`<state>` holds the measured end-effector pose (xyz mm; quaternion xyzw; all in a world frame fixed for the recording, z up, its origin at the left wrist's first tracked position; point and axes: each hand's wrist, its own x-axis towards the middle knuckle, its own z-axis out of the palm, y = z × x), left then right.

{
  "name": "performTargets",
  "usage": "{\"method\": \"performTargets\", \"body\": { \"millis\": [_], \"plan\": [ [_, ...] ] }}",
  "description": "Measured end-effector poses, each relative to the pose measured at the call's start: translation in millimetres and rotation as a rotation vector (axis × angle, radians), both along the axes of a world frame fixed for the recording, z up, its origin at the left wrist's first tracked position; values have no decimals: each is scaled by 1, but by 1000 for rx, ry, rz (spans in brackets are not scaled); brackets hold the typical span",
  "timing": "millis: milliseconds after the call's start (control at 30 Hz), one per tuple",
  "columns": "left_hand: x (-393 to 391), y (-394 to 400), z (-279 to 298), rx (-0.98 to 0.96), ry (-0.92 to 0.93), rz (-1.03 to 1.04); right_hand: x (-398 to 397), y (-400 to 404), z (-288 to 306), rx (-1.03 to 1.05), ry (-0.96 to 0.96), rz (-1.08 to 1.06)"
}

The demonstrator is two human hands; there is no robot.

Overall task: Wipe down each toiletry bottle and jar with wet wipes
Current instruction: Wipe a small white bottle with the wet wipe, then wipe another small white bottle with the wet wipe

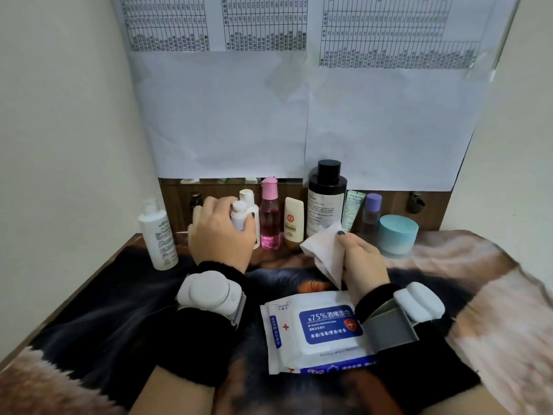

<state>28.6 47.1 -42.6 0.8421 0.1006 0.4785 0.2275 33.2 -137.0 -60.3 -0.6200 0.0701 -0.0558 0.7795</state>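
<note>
The left hand (pixel 220 235) is wrapped around a small white plastic bottle (pixel 239 215) near the counter's (pixel 89 310) back edge. The bottle stands upright, cap up, long axis vertical, in the row of toiletries. The right hand (pixel 363 262) pinches a crumpled white wet wipe (pixel 324 253), just right of the bottle and apart from it. A blue-and-white wipes pack (pixel 317 333) lies flat near the front edge.
</note>
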Motion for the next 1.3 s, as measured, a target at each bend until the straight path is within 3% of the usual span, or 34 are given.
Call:
{"method": "performTargets", "body": {
  "millis": [133,400,600,833,933,1100,1300],
  "plan": [
    [-1,10,1,71,107,167,-1,-2,2,110,34,46],
    [-2,15,2,34,304,223,-4,-4,4,217,40,54],
    [1,17,0,7,227,203,-2,1,4,326,117,92],
    [7,-9,20,233,127,101,1,-1,7,528,124,232],
    [21,-9,45,226,252,73,1,-3,6,592,104,261],
    [50,-5,65,275,625,70,1,4,-2,482,104,262],
    [51,-5,60,230,669,6,7,3,-2,504,122,198]
  ]
}}
